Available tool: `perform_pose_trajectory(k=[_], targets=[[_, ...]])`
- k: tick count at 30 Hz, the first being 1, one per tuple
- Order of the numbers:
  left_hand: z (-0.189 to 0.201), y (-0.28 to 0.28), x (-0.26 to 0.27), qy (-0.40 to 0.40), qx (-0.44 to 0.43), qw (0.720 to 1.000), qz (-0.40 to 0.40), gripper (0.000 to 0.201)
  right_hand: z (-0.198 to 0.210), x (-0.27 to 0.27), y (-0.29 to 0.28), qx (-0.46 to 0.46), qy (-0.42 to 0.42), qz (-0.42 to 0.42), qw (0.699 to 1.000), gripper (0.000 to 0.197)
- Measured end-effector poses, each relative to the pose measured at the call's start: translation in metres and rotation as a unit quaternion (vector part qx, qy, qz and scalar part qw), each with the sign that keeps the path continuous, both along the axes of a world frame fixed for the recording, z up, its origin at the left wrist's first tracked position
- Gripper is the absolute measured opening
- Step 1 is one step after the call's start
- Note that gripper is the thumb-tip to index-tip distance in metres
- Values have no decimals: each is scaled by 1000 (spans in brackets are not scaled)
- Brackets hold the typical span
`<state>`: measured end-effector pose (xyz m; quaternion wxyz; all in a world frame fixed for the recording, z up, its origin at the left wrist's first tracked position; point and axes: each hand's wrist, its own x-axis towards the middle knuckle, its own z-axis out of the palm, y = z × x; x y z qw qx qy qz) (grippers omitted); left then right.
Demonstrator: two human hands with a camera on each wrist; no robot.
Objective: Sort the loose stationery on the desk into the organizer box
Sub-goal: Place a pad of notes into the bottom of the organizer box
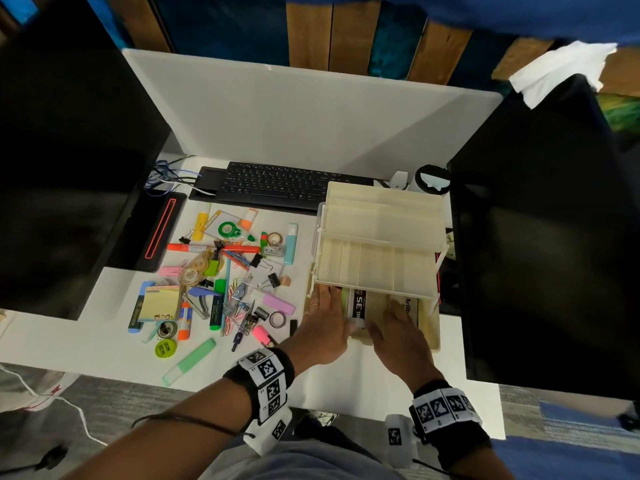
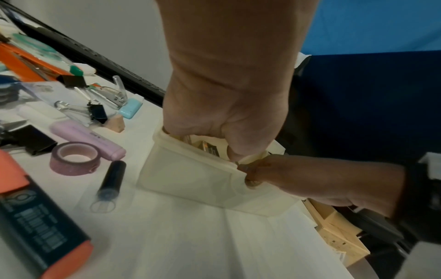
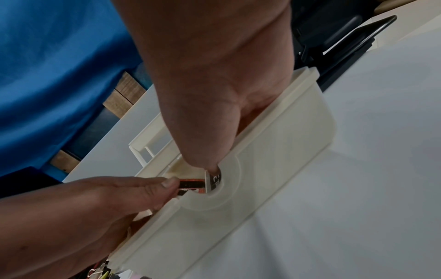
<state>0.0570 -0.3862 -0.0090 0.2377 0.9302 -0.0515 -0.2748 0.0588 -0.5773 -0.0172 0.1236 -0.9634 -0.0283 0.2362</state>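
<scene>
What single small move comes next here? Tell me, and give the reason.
Probably seat the small box flat in the organizer's bottom compartment, then let go. Both the left hand and right hand are inside it, fingers on that box, and most stationery, such as the green highlighter, lies unsorted on the desk.

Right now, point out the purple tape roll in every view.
Head: tape roll lies at the pile's near right edge, left of the box.
Left wrist: tape roll sits left of centre, beside the lilac highlighter.
Right wrist: not in it.
Shared landmark: the cream box, seen in all three views.
</scene>
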Motion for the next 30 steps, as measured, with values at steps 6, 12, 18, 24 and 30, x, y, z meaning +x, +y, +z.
perform_pose_trajectory(k=[6,12,18,24,30], targets=[[7,1,-8,-11,50,996,-77,88,-2,-4,-4,-8,-5,-7,1000,64],[-6,5,-2,34,86,990,-110,103,-2,-5,-2,4,-13,-5,1000,59],[-1,0,9,61,53,995,-62,106,5,-12,3,63,-117,28,991,18],[37,35,4,43,-92,988,-120,41,28,-15,40,165,-185,85,965,25],[64,156,-17,-102,-124,987,-9,11,53,-8,122,227,-170,168,944,11]])
